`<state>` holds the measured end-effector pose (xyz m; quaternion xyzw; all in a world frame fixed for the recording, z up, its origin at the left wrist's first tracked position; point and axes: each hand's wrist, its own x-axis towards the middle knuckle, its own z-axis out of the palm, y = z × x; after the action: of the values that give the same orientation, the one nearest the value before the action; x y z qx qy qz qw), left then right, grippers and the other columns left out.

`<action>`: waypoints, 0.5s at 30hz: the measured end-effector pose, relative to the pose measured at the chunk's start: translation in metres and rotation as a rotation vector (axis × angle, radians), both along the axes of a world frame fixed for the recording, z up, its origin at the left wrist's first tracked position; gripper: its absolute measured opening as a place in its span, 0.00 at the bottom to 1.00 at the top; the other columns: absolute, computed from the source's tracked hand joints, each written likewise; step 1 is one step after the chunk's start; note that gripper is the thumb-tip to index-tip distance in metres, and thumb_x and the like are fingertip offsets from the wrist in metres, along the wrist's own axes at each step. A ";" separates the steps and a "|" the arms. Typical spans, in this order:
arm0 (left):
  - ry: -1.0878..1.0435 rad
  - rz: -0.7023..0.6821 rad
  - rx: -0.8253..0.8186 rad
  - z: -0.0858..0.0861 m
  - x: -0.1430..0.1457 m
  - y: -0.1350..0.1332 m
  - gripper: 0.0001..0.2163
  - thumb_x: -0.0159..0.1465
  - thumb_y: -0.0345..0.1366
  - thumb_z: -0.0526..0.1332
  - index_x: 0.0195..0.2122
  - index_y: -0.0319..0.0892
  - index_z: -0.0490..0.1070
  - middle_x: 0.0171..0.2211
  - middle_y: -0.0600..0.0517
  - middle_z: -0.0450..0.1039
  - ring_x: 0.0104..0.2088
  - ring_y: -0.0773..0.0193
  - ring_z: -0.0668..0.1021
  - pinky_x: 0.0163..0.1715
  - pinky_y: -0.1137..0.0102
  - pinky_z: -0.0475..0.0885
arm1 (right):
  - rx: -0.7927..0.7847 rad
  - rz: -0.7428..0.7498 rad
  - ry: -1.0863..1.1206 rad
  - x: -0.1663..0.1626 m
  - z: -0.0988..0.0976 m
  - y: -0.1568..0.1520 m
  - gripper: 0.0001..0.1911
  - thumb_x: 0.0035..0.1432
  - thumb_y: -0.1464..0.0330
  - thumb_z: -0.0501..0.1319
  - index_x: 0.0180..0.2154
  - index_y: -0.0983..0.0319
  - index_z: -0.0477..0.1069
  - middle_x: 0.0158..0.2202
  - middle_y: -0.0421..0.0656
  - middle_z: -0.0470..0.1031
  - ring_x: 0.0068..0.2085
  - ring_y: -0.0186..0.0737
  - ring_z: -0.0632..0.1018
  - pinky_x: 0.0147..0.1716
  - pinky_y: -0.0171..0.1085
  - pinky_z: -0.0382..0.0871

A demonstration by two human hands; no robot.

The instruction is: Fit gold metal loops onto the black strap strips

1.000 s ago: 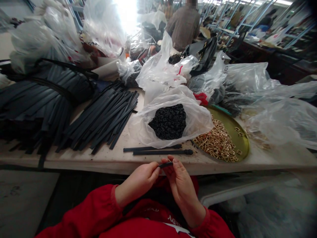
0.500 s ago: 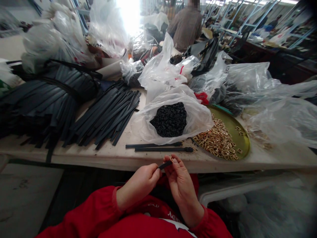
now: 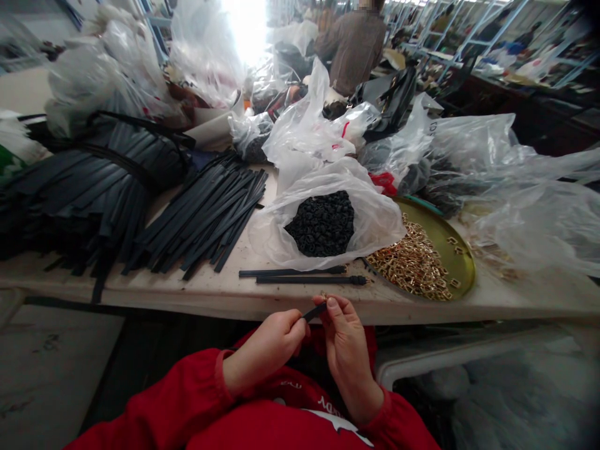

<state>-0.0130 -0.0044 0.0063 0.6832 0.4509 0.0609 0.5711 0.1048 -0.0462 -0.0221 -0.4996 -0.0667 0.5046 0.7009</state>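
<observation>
My left hand (image 3: 272,340) is closed around a narrow black strap (image 3: 313,312), just in front of the table edge. At the strap's far end my right hand (image 3: 345,340) pinches between thumb and fingers, where a small gold buckle (image 3: 324,296) shows at the fingertips. Whether the strap runs through the buckle is too small to tell. Beyond my hands, two black straps (image 3: 300,280) with gold buckles at their right ends lie side by side on the table. An opened plastic bag (image 3: 375,231) behind them holds many small black loops (image 3: 321,225).
A round gold tray (image 3: 462,269) heaped with gold buckles (image 3: 412,262) stands to the right. Loose black straps (image 3: 210,212) and a tied strap bundle (image 3: 94,187) lie left on the table (image 3: 187,290). Plastic bags (image 3: 478,140) crowd the back; a person (image 3: 354,50) is beyond.
My right fingers have closed further over the strap end, and less of the gold buckle shows. Both hands stay in nearly the same place; the view has shifted slightly.
</observation>
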 end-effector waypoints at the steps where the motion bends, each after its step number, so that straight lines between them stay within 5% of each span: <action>1: -0.022 0.016 -0.030 -0.002 0.001 -0.001 0.12 0.61 0.35 0.45 0.24 0.41 0.63 0.16 0.57 0.62 0.18 0.69 0.65 0.19 0.75 0.58 | -0.006 -0.007 -0.046 0.000 -0.001 0.001 0.09 0.46 0.66 0.65 0.31 0.60 0.68 0.29 0.37 0.78 0.33 0.32 0.75 0.38 0.34 0.64; 9: -0.131 0.120 0.067 -0.006 0.000 0.006 0.13 0.63 0.38 0.45 0.28 0.40 0.65 0.18 0.58 0.62 0.20 0.70 0.65 0.21 0.75 0.58 | 0.039 -0.094 -0.106 0.015 -0.005 0.011 0.07 0.45 0.70 0.63 0.30 0.60 0.66 0.25 0.34 0.76 0.30 0.31 0.75 0.38 0.35 0.65; 15: -0.211 0.079 0.146 -0.003 0.008 0.029 0.12 0.63 0.41 0.49 0.29 0.39 0.66 0.23 0.56 0.64 0.24 0.69 0.66 0.24 0.75 0.60 | 0.049 0.179 -0.320 0.003 0.002 0.002 0.07 0.50 0.68 0.61 0.32 0.60 0.64 0.25 0.35 0.73 0.28 0.32 0.74 0.32 0.33 0.67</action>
<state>-0.0049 0.0245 0.0038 0.6945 0.4095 0.1876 0.5610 0.1081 -0.0438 -0.0204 -0.5483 -0.2338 0.4773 0.6457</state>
